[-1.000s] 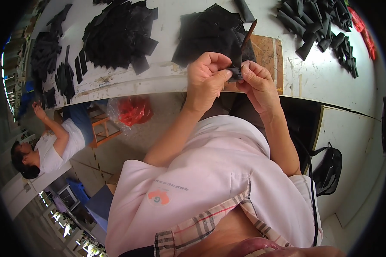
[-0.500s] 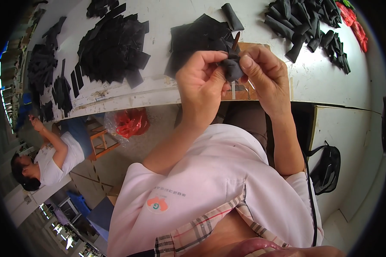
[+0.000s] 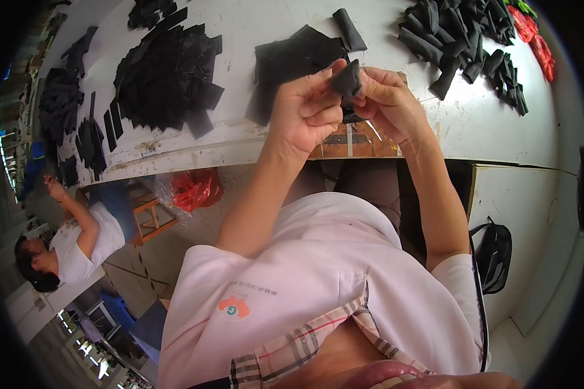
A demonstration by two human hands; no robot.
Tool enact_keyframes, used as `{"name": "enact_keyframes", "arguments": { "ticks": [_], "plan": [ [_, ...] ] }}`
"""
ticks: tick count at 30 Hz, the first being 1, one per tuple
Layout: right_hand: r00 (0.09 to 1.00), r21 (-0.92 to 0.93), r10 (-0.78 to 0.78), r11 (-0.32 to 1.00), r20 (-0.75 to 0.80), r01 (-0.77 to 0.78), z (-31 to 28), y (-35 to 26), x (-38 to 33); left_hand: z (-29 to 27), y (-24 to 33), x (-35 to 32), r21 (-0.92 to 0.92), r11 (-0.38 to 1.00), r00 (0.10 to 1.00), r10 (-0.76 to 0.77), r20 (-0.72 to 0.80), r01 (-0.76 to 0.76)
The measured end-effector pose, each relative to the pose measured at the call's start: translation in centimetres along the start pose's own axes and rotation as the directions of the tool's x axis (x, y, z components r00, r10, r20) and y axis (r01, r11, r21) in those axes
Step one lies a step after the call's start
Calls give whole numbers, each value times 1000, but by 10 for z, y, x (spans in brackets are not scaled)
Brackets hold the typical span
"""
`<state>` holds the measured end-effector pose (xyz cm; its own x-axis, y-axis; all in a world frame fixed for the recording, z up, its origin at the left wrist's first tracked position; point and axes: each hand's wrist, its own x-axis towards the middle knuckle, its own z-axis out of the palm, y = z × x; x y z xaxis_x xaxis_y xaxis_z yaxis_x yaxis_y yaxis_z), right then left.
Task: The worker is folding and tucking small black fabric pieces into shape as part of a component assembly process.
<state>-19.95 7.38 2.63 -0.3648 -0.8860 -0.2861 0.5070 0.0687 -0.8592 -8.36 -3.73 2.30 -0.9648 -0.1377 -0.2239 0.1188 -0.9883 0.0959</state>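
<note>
Both my hands hold a small black fabric piece (image 3: pixel 346 80) above the near edge of the white table (image 3: pixel 240 78). It is folded into a pointed, cone-like shape. My left hand (image 3: pixel 307 111) pinches it from the left, thumb and fingers bent around its edge. My right hand (image 3: pixel 390 102) grips its right side between thumb and fingers. Just beyond lies a stack of flat black fabric pieces (image 3: pixel 292 55), partly hidden by my left hand. A rolled black piece (image 3: pixel 349 30) rests beside that stack. Under my hands is a brown board (image 3: pixel 334 144) at the table edge.
A large heap of black fabric pieces (image 3: pixel 165 81) lies to the left, with narrow strips (image 3: pixel 91 146) farther left. Rolled black pieces (image 3: pixel 435 39) pile up at the right, near red plastic (image 3: pixel 540 55). Another person (image 3: pixel 87 230) sits at left. A black bag (image 3: pixel 495 256) hangs at right.
The fabric piece has turned from a bunched, rounded form to a pointed one and risen slightly. A thin brown stick that stood up behind it is no longer visible. My fingers have shifted their grip.
</note>
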Motion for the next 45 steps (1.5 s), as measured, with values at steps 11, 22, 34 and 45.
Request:
{"name": "enact_keyframes", "arguments": {
  "ticks": [11,22,34,45],
  "plan": [
    [997,-6,64,998,52,-63,-7,10,13,-13,0,10,-332,942,995,7,-99,-39],
    [969,39,-47,998,244,39,-22,19,19,15,-26,-14,766,531,893,435,119,-361],
    [760,-658,-631,508,154,555,-3,-9,-11,24,-20,-5,785,162,684,613,395,-598],
    [814,-916,-488,70,314,395,-7,8,-3,15,-19,3,680,513,814,537,221,-523]
  ]
}}
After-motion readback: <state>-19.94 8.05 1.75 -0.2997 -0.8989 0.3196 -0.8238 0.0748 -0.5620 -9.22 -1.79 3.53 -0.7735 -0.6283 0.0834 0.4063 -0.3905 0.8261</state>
